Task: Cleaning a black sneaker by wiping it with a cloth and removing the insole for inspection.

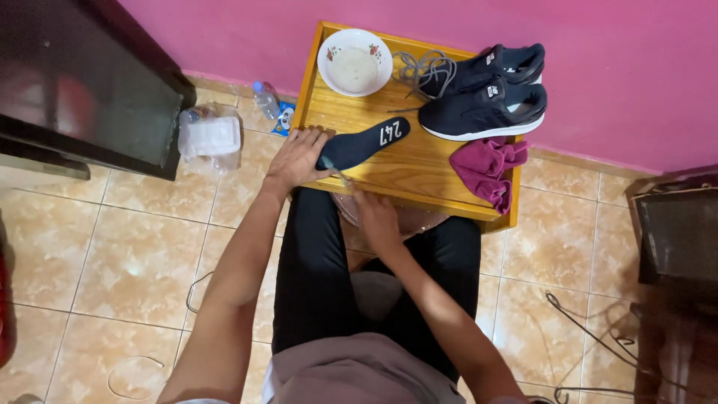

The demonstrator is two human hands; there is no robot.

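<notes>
Right hand (376,217) has a closed grip on a small brush (336,171); left hand (298,157) lies flat, open, pinning the dark insole (364,145) on the wooden counter (419,168) so it doesn't slide.

Heel of the dark insole (364,145) hidden under the left hand (297,157); thin tool (336,172) in the right hand (376,217) too small to identify; rear shoe (502,61) partly masked by the front shoe (485,109); cabinet (677,247) cut off at the frame's right edge.
</notes>
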